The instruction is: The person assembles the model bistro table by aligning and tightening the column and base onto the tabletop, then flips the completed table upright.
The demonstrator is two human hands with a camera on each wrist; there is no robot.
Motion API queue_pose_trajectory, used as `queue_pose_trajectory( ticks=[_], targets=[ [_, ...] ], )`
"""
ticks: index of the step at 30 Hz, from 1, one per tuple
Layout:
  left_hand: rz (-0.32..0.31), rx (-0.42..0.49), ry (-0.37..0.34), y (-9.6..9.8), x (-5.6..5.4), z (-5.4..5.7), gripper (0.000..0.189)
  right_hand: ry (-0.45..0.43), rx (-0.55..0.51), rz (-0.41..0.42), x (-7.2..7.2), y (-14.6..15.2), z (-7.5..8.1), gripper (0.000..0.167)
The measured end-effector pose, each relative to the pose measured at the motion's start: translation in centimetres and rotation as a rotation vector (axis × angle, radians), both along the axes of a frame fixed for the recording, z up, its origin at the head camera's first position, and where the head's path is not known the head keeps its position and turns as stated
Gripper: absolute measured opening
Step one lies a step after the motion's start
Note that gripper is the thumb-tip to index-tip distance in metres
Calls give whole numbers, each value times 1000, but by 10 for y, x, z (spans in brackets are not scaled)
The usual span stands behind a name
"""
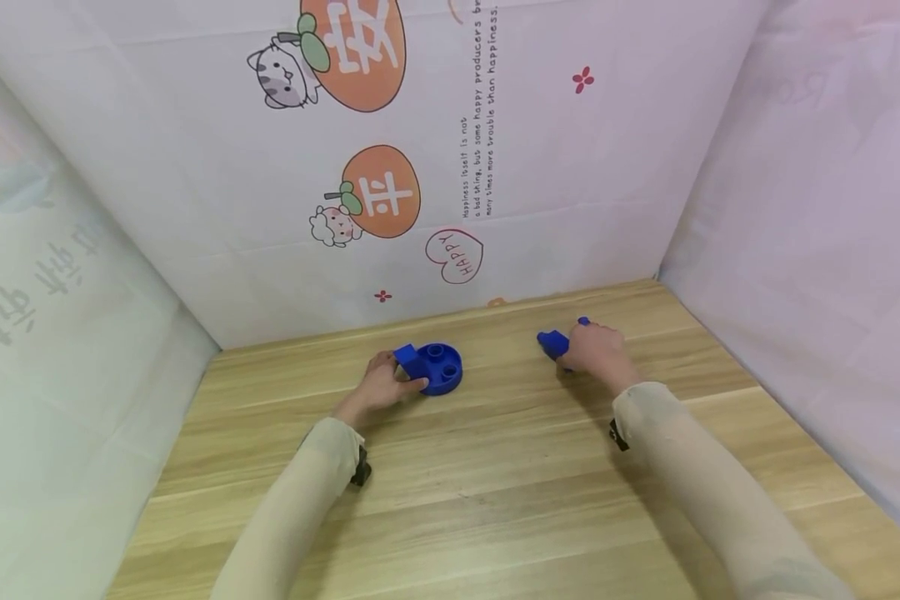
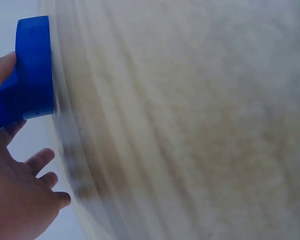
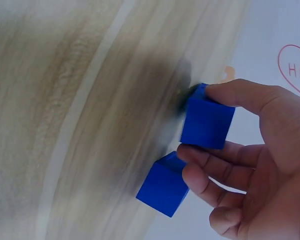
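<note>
pale sleeves point(image 1: 292, 508) reach over the wooden tabletop point(image 1: 480, 508), a small black device point(image 1: 361, 467) below the left cuff. farther in, the left hand point(image 1: 381, 383) pinches a round blue dish-like piece point(image 1: 446, 386) on the tabletop, its last three fingers loosely spread. across from it, the right hand point(image 1: 598, 348) curls thumb and fingertips round a blue block point(image 3: 207, 124), screening part of it from above; a second blue block point(image 3: 162, 186) shows beside the fingertips, joined or separate, i cannot tell. behind everything, a printed white cloth point(image 1: 585, 200) blocks the far edge.
</note>
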State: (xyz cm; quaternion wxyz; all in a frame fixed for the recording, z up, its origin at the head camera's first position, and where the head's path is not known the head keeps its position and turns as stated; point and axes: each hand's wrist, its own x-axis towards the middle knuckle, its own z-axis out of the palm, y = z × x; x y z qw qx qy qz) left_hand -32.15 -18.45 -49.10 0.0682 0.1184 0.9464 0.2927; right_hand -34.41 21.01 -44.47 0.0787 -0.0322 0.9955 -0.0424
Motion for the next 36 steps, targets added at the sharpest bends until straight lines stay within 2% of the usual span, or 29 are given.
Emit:
queue_pose_trajectory(
  ticks=[7, 13, 25, 36],
  targets=[
    [7, 10, 12, 0, 2, 1, 83, 98, -116, 24, 1, -3, 4, 47],
    [14, 21, 14, 1, 5, 1, 82, 158, -144, 30, 0, -8, 10, 47],
    [16, -3, 21, 1, 4, 2, 85, 214, -258, 40, 2, -21, 27, 54],
    [12, 1, 17, 2, 7, 3, 83, 221, -348, 89, 6, -37, 31, 52]
  ],
)
